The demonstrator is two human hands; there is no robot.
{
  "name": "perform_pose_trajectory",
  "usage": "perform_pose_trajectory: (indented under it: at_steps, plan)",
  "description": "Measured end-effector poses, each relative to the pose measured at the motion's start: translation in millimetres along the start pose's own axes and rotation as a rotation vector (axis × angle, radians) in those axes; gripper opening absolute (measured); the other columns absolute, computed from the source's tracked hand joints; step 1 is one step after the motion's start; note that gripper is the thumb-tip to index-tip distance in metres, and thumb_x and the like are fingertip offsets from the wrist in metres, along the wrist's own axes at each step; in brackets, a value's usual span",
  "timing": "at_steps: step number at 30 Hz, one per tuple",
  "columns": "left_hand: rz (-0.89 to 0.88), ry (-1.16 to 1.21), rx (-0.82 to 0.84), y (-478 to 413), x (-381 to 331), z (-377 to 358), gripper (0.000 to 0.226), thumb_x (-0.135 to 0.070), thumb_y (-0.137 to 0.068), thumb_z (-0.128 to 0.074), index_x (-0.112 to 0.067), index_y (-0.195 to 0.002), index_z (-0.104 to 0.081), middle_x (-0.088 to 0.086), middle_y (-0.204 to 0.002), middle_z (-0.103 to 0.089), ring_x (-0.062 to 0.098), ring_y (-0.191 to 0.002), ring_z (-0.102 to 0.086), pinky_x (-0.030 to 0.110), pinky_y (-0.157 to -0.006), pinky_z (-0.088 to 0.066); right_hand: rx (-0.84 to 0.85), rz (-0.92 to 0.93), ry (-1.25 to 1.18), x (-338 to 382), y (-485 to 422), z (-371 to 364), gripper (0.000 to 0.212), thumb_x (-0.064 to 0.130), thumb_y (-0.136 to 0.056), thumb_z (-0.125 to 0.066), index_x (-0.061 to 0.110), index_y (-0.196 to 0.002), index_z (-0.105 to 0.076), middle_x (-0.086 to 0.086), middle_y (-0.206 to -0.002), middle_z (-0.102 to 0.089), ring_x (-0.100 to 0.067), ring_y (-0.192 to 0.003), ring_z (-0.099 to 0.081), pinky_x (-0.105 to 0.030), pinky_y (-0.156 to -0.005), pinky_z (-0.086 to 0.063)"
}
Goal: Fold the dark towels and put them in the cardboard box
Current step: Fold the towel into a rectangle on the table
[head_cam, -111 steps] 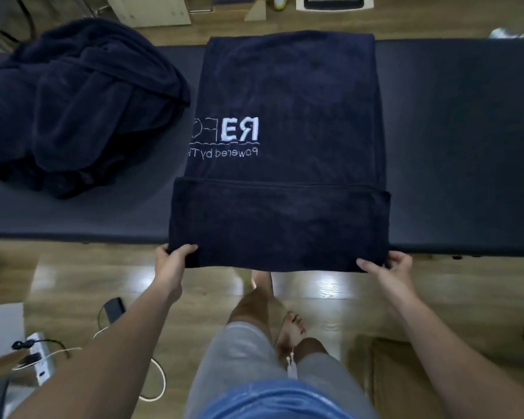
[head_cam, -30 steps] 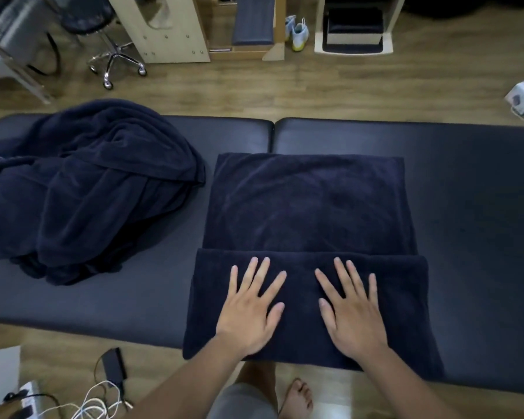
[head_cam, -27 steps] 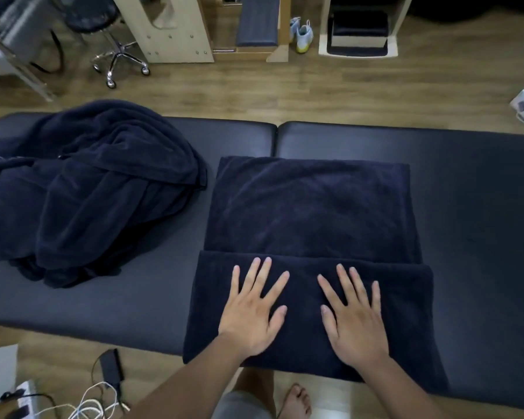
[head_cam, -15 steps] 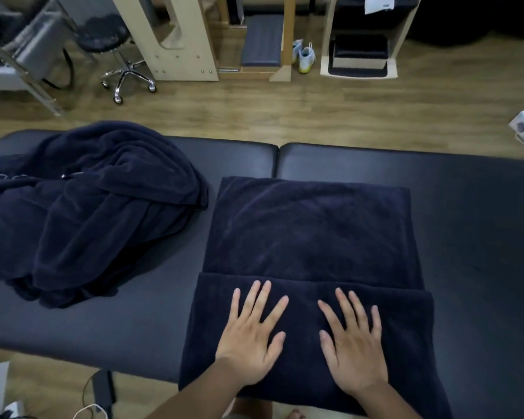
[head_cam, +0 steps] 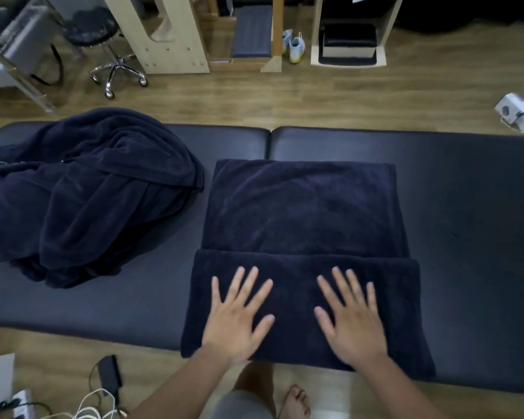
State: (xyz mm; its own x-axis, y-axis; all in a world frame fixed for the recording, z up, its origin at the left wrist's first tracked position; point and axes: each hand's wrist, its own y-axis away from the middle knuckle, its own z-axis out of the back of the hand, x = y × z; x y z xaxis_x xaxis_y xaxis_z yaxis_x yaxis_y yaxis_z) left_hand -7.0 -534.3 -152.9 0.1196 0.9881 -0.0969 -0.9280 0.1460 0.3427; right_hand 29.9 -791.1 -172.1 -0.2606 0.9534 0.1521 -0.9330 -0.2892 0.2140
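The left hand [head_cam: 235, 322] and the right hand [head_cam: 353, 325] both lie flat and open, palms down and fingers spread, side by side at the bottom centre of the frame. They are apart from each other. Both press on the near folded band of a dark navy terry towel [head_cam: 303, 213]. This band runs across the towel's lower part and is slightly wider than the layer above it. Its near edge reaches the lower edge of the black padded counter [head_cam: 466, 207].

The towel is a smooth rectangle in the middle of the frame, lying over the seam between the counter's 2 cushions. To its left, just beside its upper corner, is a rumpled heap of dark navy towels [head_cam: 82, 192], filling the counter's left part.

Below the hands, at the bottom edge, are a knee in grey shorts [head_cam: 242, 406] and a bare foot [head_cam: 297, 400] on the wooden plank floor [head_cam: 285, 107]. At the lower left a black rectangular adapter [head_cam: 109, 373] lies by tangled white cables [head_cam: 94, 406].

Across the top of the frame are a black round stool on a chrome wheeled base [head_cam: 103, 40], pale wooden furniture panels [head_cam: 170, 31] and a pair of white sneakers [head_cam: 294, 46]. A small white boxy object [head_cam: 521, 113] sits at the right edge.
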Motion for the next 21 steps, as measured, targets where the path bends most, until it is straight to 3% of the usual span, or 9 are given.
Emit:
perform_pose_trajectory:
  at_steps: [4, 6, 10, 18, 21]
  plan:
    - [0.177, 0.047, 0.02, -17.0, 24.0, 6.7, 0.069, -0.072, -0.094, -0.009, -0.045, -0.155, 0.006, -0.005, -0.165, 0.018, 0.022, -0.151, 0.021, 0.066, -0.115, 0.012, 0.033, -0.084, 0.082, -41.4, -7.5, 5.5, 0.062, 0.059, -0.096, -0.02, 0.034, -0.153, -0.018, 0.001, -0.163, -0.016, -0.024, -0.151, -0.013, -0.057, -0.12, -0.006]
    - [0.291, 0.083, 0.024, -30.7, 25.3, 9.7, 0.069, -0.073, -0.092, -0.004, -0.046, -0.151, 0.019, -0.005, -0.16, 0.03, 0.025, -0.149, 0.029, 0.068, -0.114, 0.014, 0.051, -0.116, 0.083, -41.4, -12.1, 6.3, 0.063, 0.057, -0.096, -0.023, 0.033, -0.153, -0.022, 0.0, -0.163, -0.018, -0.025, -0.151, -0.013, -0.058, -0.12, -0.003]
    - [0.329, 0.09, 0.094, -47.7, 28.1, 14.7, 0.07, -0.074, -0.091, -0.003, -0.046, -0.151, 0.021, -0.002, -0.163, 0.027, 0.029, -0.147, 0.032, 0.07, -0.114, 0.01, 0.067, -0.1, 0.062, -44.3, -19.9, 2.0, 0.063, 0.057, -0.095, -0.025, 0.032, -0.152, -0.027, -0.001, -0.162, -0.022, -0.025, -0.151, -0.014, -0.058, -0.119, -0.004]
    - [0.286, 0.124, 0.28, -52.2, 31.6, 38.4, 0.075, -0.077, -0.09, -0.011, -0.046, -0.151, 0.02, -0.002, -0.161, 0.032, 0.028, -0.144, 0.038, 0.07, -0.109, 0.019, 0.122, -0.129, 0.081, -47.5, -25.5, 0.0, 0.07, 0.066, -0.091, -0.013, 0.035, -0.152, -0.027, 0.005, -0.162, -0.017, -0.021, -0.151, -0.007, -0.055, -0.119, -0.003]
    - [0.178, 0.085, 0.157, -32.6, 29.7, 48.5, 0.08, -0.075, -0.091, -0.019, -0.039, -0.156, 0.009, 0.001, -0.161, 0.027, 0.029, -0.148, 0.029, 0.065, -0.112, 0.022, 0.122, -0.154, 0.033, -37.1, -17.1, 12.9, 0.071, 0.064, -0.089, -0.012, 0.034, -0.152, -0.026, 0.003, -0.163, -0.015, -0.02, -0.151, -0.004, -0.054, -0.119, -0.004]
